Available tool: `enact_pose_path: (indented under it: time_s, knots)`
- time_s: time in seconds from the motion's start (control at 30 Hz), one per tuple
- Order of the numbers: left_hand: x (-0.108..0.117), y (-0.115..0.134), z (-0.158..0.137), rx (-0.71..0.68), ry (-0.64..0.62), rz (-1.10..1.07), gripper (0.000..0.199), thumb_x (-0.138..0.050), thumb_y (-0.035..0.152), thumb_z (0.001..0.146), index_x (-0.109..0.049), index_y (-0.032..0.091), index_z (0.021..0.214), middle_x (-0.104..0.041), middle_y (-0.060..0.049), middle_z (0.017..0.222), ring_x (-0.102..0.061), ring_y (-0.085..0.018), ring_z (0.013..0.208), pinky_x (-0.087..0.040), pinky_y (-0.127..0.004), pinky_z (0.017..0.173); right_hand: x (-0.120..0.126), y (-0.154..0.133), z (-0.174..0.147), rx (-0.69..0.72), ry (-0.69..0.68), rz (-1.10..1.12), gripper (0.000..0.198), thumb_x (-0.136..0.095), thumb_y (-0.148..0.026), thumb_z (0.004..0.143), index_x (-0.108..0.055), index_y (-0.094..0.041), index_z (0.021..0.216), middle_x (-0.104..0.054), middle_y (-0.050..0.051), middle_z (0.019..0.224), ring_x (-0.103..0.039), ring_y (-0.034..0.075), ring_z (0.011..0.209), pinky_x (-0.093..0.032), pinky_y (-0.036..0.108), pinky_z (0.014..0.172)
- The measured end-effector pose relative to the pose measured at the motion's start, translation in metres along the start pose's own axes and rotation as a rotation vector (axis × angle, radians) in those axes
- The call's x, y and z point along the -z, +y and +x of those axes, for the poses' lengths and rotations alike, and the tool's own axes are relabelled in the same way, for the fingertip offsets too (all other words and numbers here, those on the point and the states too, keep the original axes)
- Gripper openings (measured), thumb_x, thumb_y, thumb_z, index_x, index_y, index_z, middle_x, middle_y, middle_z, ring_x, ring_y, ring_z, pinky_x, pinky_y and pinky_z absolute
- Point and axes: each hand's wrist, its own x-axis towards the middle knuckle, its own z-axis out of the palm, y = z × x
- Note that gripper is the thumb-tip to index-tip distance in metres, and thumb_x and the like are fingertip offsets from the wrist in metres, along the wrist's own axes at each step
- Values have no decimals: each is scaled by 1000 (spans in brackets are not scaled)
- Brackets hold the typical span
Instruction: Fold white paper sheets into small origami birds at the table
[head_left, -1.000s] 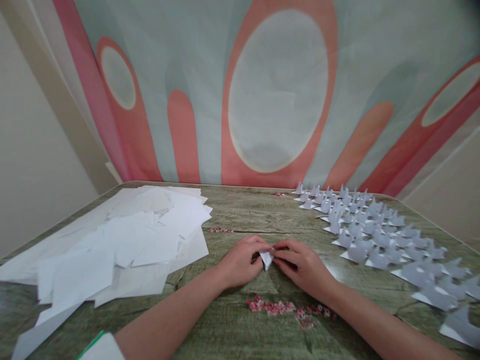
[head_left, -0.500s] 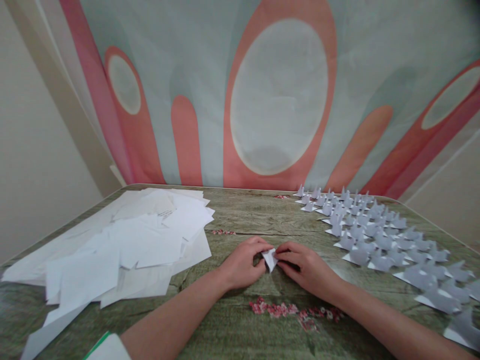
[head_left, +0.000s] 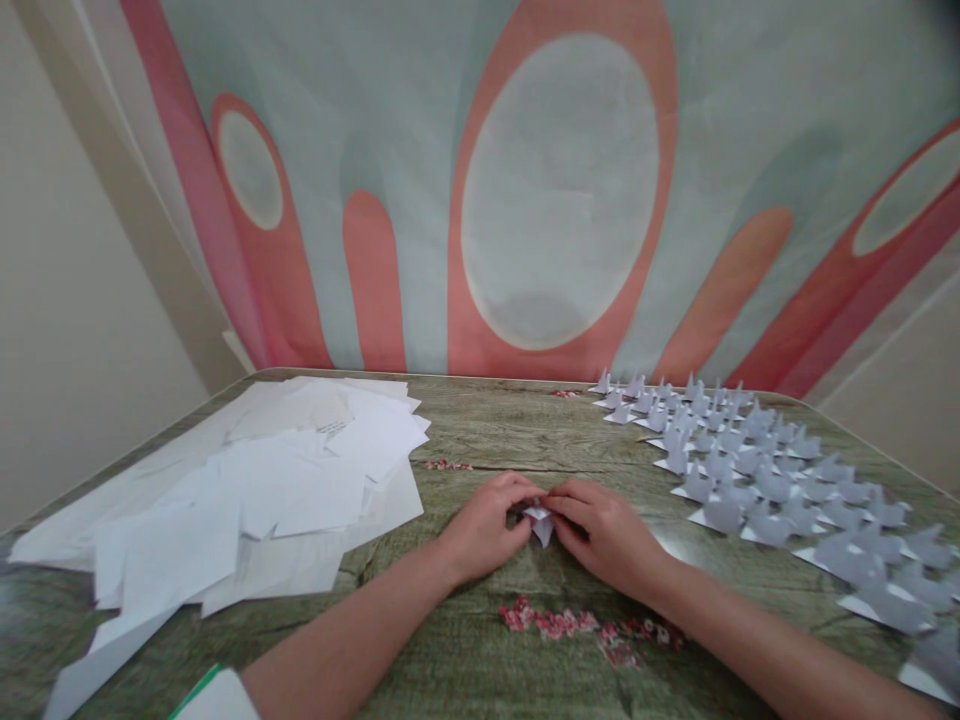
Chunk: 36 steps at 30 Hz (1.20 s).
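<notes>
A small folded piece of white paper is held between my two hands, low over the middle of the table. My left hand pinches its left side between thumb and fingers. From the other side, my right hand grips its upper right part, with the fingertips of both hands close together at the top. A pointed flap of the paper hangs down between them. The fingers hide the paper's upper folds.
A spread pile of loose white paper sheets covers the table's left side. On the right stand rows of several small folded paper figures. The wood-patterned table meets a patterned backdrop at its far edge.
My right hand has moved slightly left and up, its fingertips now nearer my left fingertips. The folded paper's top is more covered, and its shape has shifted a little.
</notes>
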Motion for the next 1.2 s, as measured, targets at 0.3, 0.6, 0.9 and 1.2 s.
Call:
enact_pose_path:
  time_s: [0.3,0.6,0.9,1.2]
  knots:
    - [-3,0,-1,63,77,-4,37,-55,6,73,-58,18,107,-54,-4,99,-53,-13,83,-46,-25,75,-3,0,6,-165,14,116,19,-51,-13,81,-66,-21,88,-62,3,83,-59,15,75,-48,27,71]
    - [-5,-5,1,186,174,-80,25,-53,10,75,-61,16,98,-56,-3,93,-57,-11,73,-49,-22,66,-10,2,9,-216,87,230,18,-52,-12,80,-67,-20,86,-62,3,80,-58,15,74,-47,27,69]
    - [-6,-3,0,245,161,166,22,-53,16,76,-57,19,98,-59,1,76,-55,-13,69,-43,-23,64,-9,3,8,-252,108,275,16,-53,-12,79,-67,-19,83,-61,3,78,-57,14,72,-45,26,68]
    - [-6,-1,4,321,77,229,29,-56,21,73,-56,22,102,-61,3,71,-55,-13,66,-40,-22,58,-16,4,5,-225,113,236,17,-54,-12,79,-67,-20,86,-60,3,81,-57,15,75,-46,26,70]
